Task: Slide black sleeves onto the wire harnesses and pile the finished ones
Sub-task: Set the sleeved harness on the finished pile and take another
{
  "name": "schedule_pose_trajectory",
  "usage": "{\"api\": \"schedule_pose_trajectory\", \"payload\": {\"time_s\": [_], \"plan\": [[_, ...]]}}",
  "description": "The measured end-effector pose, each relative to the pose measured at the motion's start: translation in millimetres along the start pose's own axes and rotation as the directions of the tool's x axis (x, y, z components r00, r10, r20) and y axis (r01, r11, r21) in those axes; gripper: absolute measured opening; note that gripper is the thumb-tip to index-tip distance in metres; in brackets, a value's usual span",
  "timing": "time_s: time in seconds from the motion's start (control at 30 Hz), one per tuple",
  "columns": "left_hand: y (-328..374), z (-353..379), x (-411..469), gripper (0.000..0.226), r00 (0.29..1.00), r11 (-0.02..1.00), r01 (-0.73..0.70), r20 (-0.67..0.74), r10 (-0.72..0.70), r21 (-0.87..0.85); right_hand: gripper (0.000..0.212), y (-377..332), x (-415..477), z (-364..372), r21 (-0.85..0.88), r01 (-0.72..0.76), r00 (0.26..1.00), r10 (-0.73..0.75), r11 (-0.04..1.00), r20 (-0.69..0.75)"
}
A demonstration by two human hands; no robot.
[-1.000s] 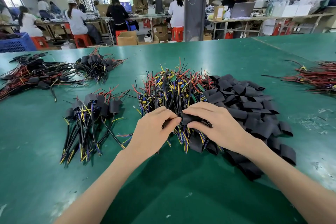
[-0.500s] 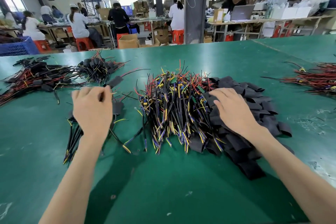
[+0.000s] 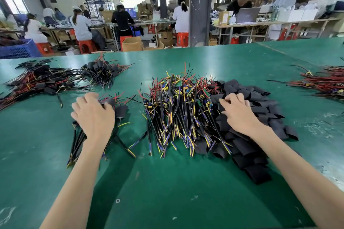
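Left hand slack on finished harnesses. Right hand among black sleeves, grip unclear. Sleeves look limp, light: pinch an end.

Factory floor: benches w/ workers

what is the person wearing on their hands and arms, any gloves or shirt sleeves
Nothing is worn. The left hand and right hand are bare: no gloves or rings in view. The left forearm and right forearm are bare too, with no shirt sleeve, watch or wristband up to the frame's edge.
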State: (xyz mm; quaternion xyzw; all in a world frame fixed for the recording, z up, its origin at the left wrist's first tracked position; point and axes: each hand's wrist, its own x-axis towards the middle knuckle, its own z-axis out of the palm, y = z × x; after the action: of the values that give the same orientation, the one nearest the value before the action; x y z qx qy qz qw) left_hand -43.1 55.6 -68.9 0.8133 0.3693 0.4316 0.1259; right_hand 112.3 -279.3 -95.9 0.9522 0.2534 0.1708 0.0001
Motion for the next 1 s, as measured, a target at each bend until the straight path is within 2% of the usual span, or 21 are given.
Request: {"api": "schedule_pose_trajectory", "payload": {"time_s": [0.1, 0.17, 0.3, 0.43, 0.57, 0.63, 0.8, 0.87, 1.0], "plan": [[28, 2, -8, 0.025, 0.991, 0.979, -0.133, 0.009, 0.136, -0.156, 0.041, -2, -1, -1, -0.025, -0.015, 1.0, 0.015, 1.0, 0.001], [51, 9, -10, 0.021, 0.969, 0.947, -0.2, 0.09, 0.228, -0.25, 0.044, -2, 0, -2, -0.015, -0.015, 1.0, 0.015, 1.0, 0.021], [106, 32, 7, 0.022, 0.914, 0.908, -0.152, 0.294, 0.28, -0.391, 0.047, 0, -1, -2, 0.058, -0.024, 0.998, 0.021, 0.998, 0.061], [151, 54, 34, 0.027, 0.863, 0.933, -0.192, 0.4, 0.309, -0.305, 0.043, 1, -3, -1, 0.138, -0.03, 0.999, 0.024, 0.99, 0.044], [168, 78, 45, 0.028, 0.745, 0.95, -0.269, 0.59, 0.31, -0.159, 0.045, 0, -4, -3, 0.163, -0.034, 0.999, 0.029, 0.986, 0.034], [169, 87, 45, 0.032, 0.716, 0.949, -0.3, 0.635, 0.289, -0.094, 0.042, -1, -5, -4, 0.205, -0.026, 1.0, 0.025, 0.978, 0.009], [173, 86, 49, 0.029, 0.689, 0.952, -0.268, 0.661, 0.297, -0.149, 0.029, -4, -5, -10, 0.267, 0.001, 0.996, 0.022, 0.964, -0.081], [176, 82, 49, 0.026, 0.687, 0.933, -0.331, 0.642, 0.341, -0.142, 0.027, -5, -5, -12, 0.286, 0.008, 0.99, 0.032, 0.958, -0.135], [185, 72, 45, 0.027, 0.746, 0.869, -0.494, 0.512, 0.425, -0.001, 0.025, -9, -7, -16, 0.334, 0.019, 0.975, 0.056, 0.942, -0.215]]}}
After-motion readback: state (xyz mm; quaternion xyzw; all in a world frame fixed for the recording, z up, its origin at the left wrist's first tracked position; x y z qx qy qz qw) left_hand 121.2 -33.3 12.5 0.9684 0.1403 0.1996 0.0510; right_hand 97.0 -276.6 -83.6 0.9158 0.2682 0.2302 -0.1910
